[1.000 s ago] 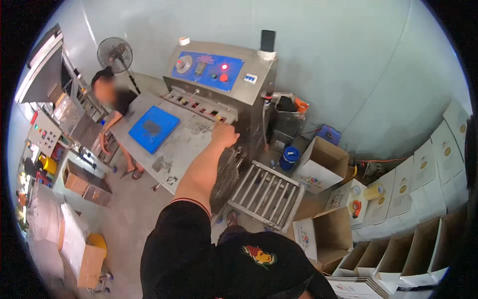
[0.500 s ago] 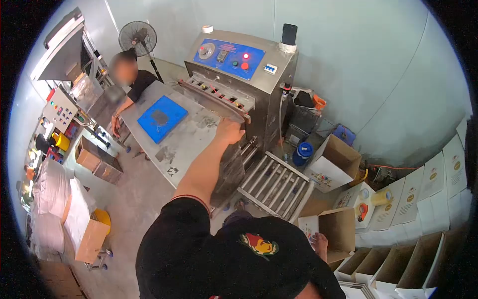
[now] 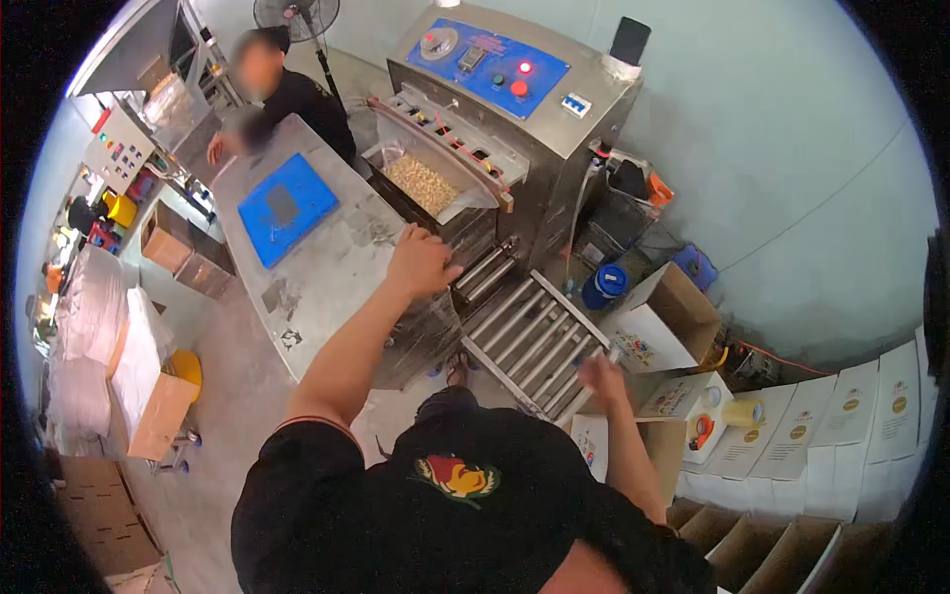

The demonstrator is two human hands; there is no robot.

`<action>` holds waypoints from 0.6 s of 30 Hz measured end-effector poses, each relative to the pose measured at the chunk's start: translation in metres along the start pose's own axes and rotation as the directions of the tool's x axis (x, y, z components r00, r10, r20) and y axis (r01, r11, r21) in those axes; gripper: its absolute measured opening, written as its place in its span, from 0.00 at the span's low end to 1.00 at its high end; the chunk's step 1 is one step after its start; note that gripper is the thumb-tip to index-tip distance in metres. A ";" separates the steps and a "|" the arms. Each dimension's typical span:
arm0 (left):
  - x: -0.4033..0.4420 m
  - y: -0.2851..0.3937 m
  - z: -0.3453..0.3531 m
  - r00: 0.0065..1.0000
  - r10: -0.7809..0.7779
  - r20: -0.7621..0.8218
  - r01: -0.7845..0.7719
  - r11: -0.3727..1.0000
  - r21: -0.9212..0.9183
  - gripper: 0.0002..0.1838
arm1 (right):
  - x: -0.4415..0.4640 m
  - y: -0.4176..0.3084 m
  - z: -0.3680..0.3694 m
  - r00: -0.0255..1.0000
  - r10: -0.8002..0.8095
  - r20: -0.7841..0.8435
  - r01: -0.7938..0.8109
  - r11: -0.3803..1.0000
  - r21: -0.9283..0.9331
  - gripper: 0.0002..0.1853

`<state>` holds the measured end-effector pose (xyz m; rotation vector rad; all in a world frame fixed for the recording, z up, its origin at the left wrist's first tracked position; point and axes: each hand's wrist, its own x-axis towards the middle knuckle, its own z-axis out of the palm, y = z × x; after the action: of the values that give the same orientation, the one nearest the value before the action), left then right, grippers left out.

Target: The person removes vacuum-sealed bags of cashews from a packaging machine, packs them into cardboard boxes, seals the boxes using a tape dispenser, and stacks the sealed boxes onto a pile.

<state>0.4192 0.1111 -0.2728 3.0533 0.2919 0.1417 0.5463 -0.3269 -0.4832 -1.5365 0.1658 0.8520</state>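
Observation:
My left hand (image 3: 423,263) rests at the right edge of the metal lid (image 3: 346,247) of the machine, fingers apart, with nothing gripped. A blue board (image 3: 287,210) lies on that lid. Beyond the hand, an open bag of light-coloured nuts or similar pieces (image 3: 421,184) shows in the chamber under the sealing bar (image 3: 445,148). Over the right side of the roller conveyor (image 3: 529,342) is my right hand (image 3: 600,374), blurred by motion, so its fingers cannot be made out.
The blue control panel (image 3: 490,64) has a red light on. A co-worker (image 3: 302,104) stands beyond the lid. At the right are an open carton (image 3: 668,317), a blue container (image 3: 605,286), tape rolls (image 3: 744,413) and rows of white cartons (image 3: 851,401). A fan (image 3: 297,12) stands behind.
The lid has shifted left, away from the control panel, exposing the chamber and the bag. My right hand has come up from the lower carton to the rollers. The camera view has moved too.

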 end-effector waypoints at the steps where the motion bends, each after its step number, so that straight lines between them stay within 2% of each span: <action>1: -0.004 -0.004 0.001 1.000 0.014 -0.003 -0.014 1.000 0.003 0.18 | 0.018 -0.024 0.022 0.998 0.006 0.059 -0.005 1.000 -0.029 0.28; 3: -0.008 -0.009 0.002 0.999 0.032 -0.017 -0.032 0.999 -0.003 0.19 | 0.035 -0.075 0.083 0.988 -0.011 0.156 0.015 1.000 -0.023 0.34; 5: -0.013 -0.015 0.001 0.999 0.030 -0.025 -0.031 0.999 -0.025 0.21 | 0.070 -0.108 0.134 0.959 -0.054 0.278 0.083 0.992 -0.093 0.37; 7: -0.013 -0.018 0.003 0.996 0.082 -0.027 -0.084 0.995 -0.053 0.21 | 0.090 -0.155 0.192 0.935 0.005 0.356 0.010 0.999 -0.042 0.35; 8: -0.013 -0.023 -0.002 0.993 0.113 -0.033 -0.115 0.991 -0.065 0.21 | 0.105 -0.167 0.218 0.939 0.020 0.344 -0.005 0.999 -0.044 0.35; 11: 0.006 -0.033 -0.013 0.961 0.150 0.232 -0.123 0.985 -0.123 0.21 | 0.145 -0.193 0.280 0.944 0.041 0.326 -0.044 0.999 0.001 0.37; 14: 0.017 -0.053 -0.011 0.920 0.276 0.277 -0.202 0.942 -0.267 0.21 | 0.189 -0.204 0.311 0.945 0.108 0.308 -0.144 0.985 0.094 0.36; 17: 0.019 -0.080 0.001 0.948 0.318 0.029 -0.251 0.797 -0.549 0.22 | 0.213 -0.199 0.333 0.954 0.162 0.253 -0.216 0.956 0.200 0.34; 18: 0.022 -0.088 0.000 0.964 0.266 -0.015 -0.227 0.793 -0.565 0.22 | 0.219 -0.196 0.336 0.958 0.175 0.227 -0.227 0.946 0.230 0.33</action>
<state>0.4244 0.2012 -0.2777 2.4773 -0.1424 0.1154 0.6765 0.0968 -0.4276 -1.1973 0.2756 1.1015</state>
